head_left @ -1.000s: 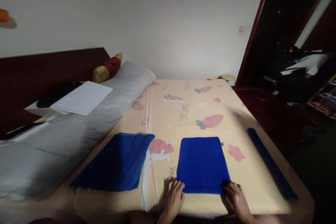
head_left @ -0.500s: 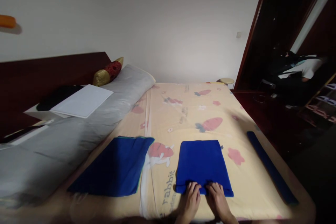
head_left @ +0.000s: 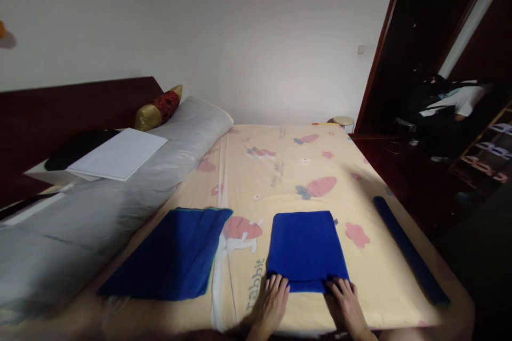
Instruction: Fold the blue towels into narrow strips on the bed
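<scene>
A bright blue folded cloth [head_left: 304, 245] lies flat on the bed, a narrow fold running along its near edge. My left hand [head_left: 276, 295] is at that edge's left corner, and my right hand [head_left: 344, 297] is at the right corner. Both sets of fingers curl over the folded strip and grip it; my thumbs are hidden. To the left is a darker blue cloth [head_left: 172, 256], spread out with a thin green edging. A rolled blue cloth [head_left: 410, 248] lies near the bed's right side. Neither hand touches those two.
The bed [head_left: 248, 181] has a yellow sheet with carrot and rabbit prints. Along its left side lie a grey covered bolster [head_left: 176, 154], a white board [head_left: 120, 154] and a red-gold cushion [head_left: 160, 109]. A stool [head_left: 344, 120], a bending person [head_left: 456, 101] and a shoe rack [head_left: 486, 157] are beyond.
My hands have moved apart, from near the middle of the cloth's near edge out to its two corners. The view has shifted slightly.
</scene>
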`<action>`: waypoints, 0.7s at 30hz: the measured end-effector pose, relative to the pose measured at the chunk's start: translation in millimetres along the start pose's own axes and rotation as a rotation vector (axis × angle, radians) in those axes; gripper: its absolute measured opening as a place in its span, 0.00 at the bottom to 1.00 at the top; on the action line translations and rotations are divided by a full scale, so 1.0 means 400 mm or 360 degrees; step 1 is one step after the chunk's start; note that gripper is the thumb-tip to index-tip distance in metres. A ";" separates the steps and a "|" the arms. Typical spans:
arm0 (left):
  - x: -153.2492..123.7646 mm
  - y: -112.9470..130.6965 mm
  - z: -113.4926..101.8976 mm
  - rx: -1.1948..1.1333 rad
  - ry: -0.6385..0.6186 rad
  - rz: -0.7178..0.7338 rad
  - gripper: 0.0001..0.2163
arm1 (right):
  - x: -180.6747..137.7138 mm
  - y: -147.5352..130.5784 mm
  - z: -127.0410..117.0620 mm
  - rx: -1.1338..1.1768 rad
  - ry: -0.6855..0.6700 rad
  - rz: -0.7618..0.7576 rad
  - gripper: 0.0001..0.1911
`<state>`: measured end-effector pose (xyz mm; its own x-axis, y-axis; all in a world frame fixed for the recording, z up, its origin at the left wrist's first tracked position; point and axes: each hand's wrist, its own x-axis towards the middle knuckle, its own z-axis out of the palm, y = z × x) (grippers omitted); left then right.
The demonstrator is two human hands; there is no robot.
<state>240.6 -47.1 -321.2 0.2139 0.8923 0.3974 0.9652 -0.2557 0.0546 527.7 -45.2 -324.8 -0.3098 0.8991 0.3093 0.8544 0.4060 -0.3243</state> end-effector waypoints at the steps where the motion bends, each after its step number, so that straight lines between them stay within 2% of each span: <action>1: -0.003 -0.003 -0.003 -0.0009 -0.0025 0.0018 0.11 | 0.004 0.002 0.002 0.0008 0.0012 0.0044 0.15; 5: -0.013 -0.016 -0.019 -0.0033 -0.0109 0.0073 0.12 | 0.027 0.023 -0.018 0.0091 0.0009 0.0088 0.11; 9: -0.005 -0.028 -0.024 -0.0065 -0.0106 0.0078 0.11 | 0.054 0.049 -0.069 0.0274 -0.0208 0.0024 0.09; 11: 0.007 -0.026 -0.019 -0.0075 -0.0105 0.0055 0.11 | 0.067 0.050 -0.084 0.0271 -0.0244 0.0031 0.09; 14: 0.030 0.012 0.003 -0.0037 -0.0101 -0.0047 0.13 | 0.091 0.005 -0.064 0.0188 -0.0154 0.0072 0.13; 17: 0.053 0.087 0.030 -0.0108 -0.0054 -0.0125 0.18 | 0.115 -0.090 -0.009 0.0219 -0.0095 -0.0001 0.19; 19: 0.062 0.123 0.034 -0.0208 -0.0056 -0.0049 0.20 | 0.123 -0.137 0.019 0.0258 -0.0083 -0.0057 0.20; 21: 0.063 0.115 0.015 -0.0251 -0.0112 0.0150 0.21 | 0.115 -0.135 0.024 0.0272 -0.0075 -0.0090 0.22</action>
<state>291.5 -34.1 -314.2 0.3173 0.8842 0.3428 0.9061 -0.3893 0.1654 463.2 -24.0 -301.8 -0.3779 0.8792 0.2901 0.7530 0.4742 -0.4562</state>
